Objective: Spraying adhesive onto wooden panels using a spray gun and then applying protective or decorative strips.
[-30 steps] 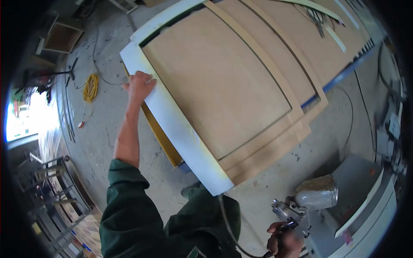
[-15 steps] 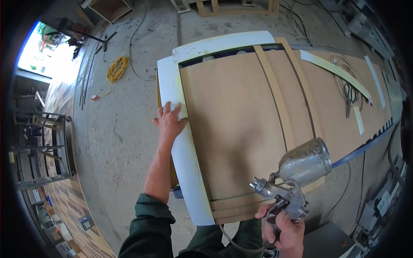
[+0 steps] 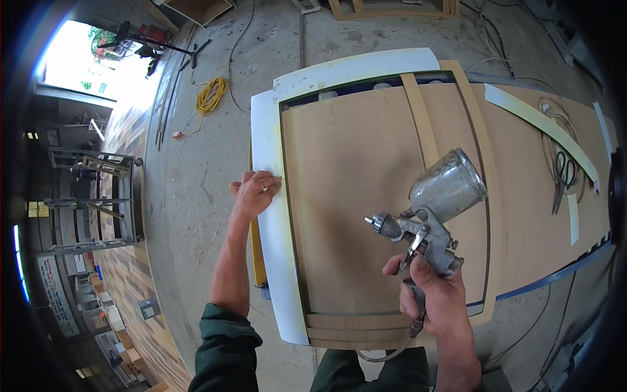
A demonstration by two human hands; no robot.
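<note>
My right hand [image 3: 436, 294] grips a metal spray gun [image 3: 418, 228] by its handle, with the silver cup on top tilted to the right and the nozzle pointing left. Its hose runs down from the handle. Below the gun lies a brown board panel [image 3: 346, 170], with a white laminate-like strip [image 3: 269, 144] along its left edge and another white strip [image 3: 356, 68] along the far edge. On the left strip rests my left hand [image 3: 256, 194], fingers curled together at its inner side; whatever they may pinch is hidden. A narrow wooden strip [image 3: 477, 130] crosses the panel at right.
Scissors [image 3: 563, 179], a coiled cord [image 3: 552, 121] and a pale curved strip [image 3: 542, 127] lie on the board's right part. A yellow cable coil [image 3: 211, 96] sits on the concrete floor. Metal racks [image 3: 98, 196] and a fan [image 3: 117, 42] stand at left.
The spray gun has been raised away from me, over the panel. My left hand has slid slightly nearer along the strip, its spread fingers now drawn together. The view has shifted leftward.
</note>
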